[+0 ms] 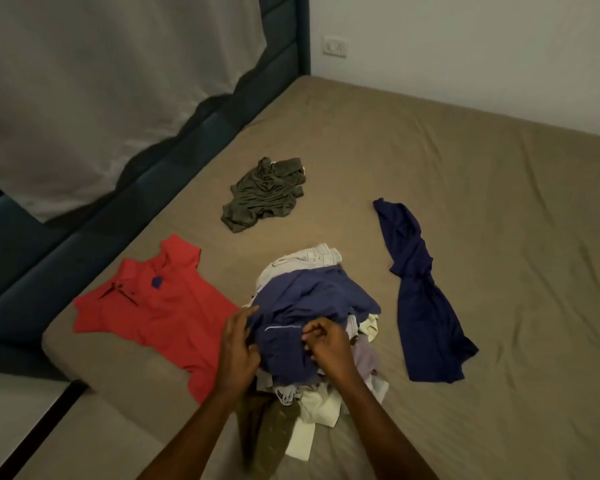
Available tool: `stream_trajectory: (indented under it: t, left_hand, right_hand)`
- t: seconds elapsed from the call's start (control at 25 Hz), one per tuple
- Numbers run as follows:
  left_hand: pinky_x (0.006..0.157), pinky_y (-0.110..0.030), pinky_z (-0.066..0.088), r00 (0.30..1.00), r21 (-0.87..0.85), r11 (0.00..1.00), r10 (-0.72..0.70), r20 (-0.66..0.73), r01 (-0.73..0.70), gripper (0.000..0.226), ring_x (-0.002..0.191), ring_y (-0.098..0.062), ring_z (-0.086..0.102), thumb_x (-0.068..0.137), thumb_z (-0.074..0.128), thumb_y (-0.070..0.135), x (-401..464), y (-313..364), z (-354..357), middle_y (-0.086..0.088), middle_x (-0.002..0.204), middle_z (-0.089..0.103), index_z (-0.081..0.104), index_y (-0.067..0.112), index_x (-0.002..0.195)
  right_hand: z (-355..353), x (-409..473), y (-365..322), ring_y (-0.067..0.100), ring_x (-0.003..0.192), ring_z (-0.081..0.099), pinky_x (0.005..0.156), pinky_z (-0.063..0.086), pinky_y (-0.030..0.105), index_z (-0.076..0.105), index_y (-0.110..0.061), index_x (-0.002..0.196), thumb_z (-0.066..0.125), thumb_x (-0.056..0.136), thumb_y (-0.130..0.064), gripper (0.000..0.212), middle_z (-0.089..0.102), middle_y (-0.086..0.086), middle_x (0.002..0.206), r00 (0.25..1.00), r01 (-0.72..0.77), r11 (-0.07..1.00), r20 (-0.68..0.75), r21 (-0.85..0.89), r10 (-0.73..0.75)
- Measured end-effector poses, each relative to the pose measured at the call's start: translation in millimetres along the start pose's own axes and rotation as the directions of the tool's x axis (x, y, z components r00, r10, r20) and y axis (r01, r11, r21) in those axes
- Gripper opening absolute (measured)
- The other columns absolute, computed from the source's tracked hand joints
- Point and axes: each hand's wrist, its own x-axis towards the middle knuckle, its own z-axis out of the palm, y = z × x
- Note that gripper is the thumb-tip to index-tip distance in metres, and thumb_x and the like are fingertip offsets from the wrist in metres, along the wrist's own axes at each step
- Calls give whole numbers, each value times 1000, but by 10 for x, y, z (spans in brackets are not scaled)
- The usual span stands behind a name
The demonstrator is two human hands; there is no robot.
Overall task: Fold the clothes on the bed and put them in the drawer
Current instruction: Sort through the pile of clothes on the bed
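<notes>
A heap of clothes (326,403) lies near the front of the bed (499,202), with a blue-purple garment (309,296) on top. My left hand (238,348) grips that garment's left edge. My right hand (326,344) pinches its fabric near a white trim line. Cream and white pieces poke out under the heap. A red polo shirt (163,306) lies spread flat to the left. An olive garment (264,194) sits crumpled farther back. To the right, a dark navy garment (426,296) lies stretched out lengthwise.
A dark padded headboard (84,237) runs along the bed's left side, with a grey sheet (101,81) draped over it. A white wall with a socket (335,46) stands behind. A pale floor strip (11,420) shows at the lower left. No drawer is in view.
</notes>
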Motion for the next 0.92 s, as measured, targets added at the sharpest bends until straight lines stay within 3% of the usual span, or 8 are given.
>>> stream_trajectory:
  t: [0.12, 0.28, 0.44, 0.56, 0.64, 0.76, 0.84, 0.92]
  left_hand:
    - [112, -54, 42, 997, 29, 999, 35, 69, -37, 72, 136, -22, 47, 70, 44, 2, 132, 129, 216, 1, 140, 53, 57, 29, 135]
    - [106, -49, 44, 997, 34, 996, 78, 27, -79, 48, 126, -19, 50, 81, 49, 14, 374, 460, 655, 5, 132, 59, 63, 21, 127]
    - [108, -53, 42, 975, 107, 974, 188, 117, -201, 39, 123, -27, 51, 87, 52, 21, 634, 718, 1348, -1, 124, 63, 65, 22, 123]
    - [102, -40, 47, 946, -29, 977, 212, 246, -211, 42, 116, -21, 51, 85, 55, 16, 826, 819, 2048, -7, 123, 65, 65, 15, 125]
    - [100, -27, 44, 933, -59, 983, 185, 307, -175, 49, 119, -18, 55, 84, 60, 13, 921, 811, 2486, -4, 129, 63, 61, 15, 133]
    - [96, -31, 51, 894, -71, 991, 132, 429, -112, 59, 118, -18, 60, 83, 72, 5, 1027, 679, 2998, -4, 133, 61, 53, 12, 138]
    - [93, -32, 53, 869, -47, 996, 87, 487, -74, 65, 113, -15, 60, 81, 78, 8, 1016, 606, 3189, -4, 129, 61, 50, 12, 140]
    - [91, -31, 53, 864, -33, 999, -19, 503, 41, 70, 109, -15, 61, 81, 83, 17, 961, 591, 3252, 0, 122, 60, 47, 15, 141]
  right_hand:
    - [-36, 55, 229, 19, 63, 66, 55, 50, 27, 68, -14, 78, 48, 88, 11, 33, 73, 7, 77, 990, -130, 986, -34, 104, 134]
    - [-341, 330, 315, 22, 63, 67, 55, 53, 32, 68, -7, 80, 47, 88, 11, 29, 74, 9, 78, 962, -152, 963, -191, 221, 196]
    - [-993, 756, 604, 28, 77, 69, 61, 53, 33, 68, -13, 86, 57, 92, -3, 15, 70, 4, 81, 859, -172, 980, -472, 99, 199]
    - [-1577, 1236, 1036, 30, 103, 64, 77, 49, 36, 64, -14, 111, 66, 93, -14, 18, 66, 5, 109, 783, -286, 955, -595, -83, 183]
    - [-1920, 1595, 1404, 36, 125, 53, 94, 48, 48, 55, -10, 134, 76, 90, -25, 51, 56, 14, 136, 781, -368, 892, -608, -263, 143]
    - [-2247, 1964, 1927, 41, 144, 35, 108, 36, 63, 26, -12, 158, 80, 85, -37, 94, 33, 17, 158, 790, -545, 704, -560, -456, 249]
    - [-2358, 2028, 2176, 42, 135, 44, 103, 42, 61, 19, -13, 159, 77, 85, -34, 96, 41, 19, 149, 831, -538, 627, -481, -563, 281]
    - [-2408, 1951, 2201, 40, 112, 60, 88, 53, 50, 31, -12, 153, 66, 83, -24, 79, 59, 20, 129, 897, -412, 749, -376, -519, 232]
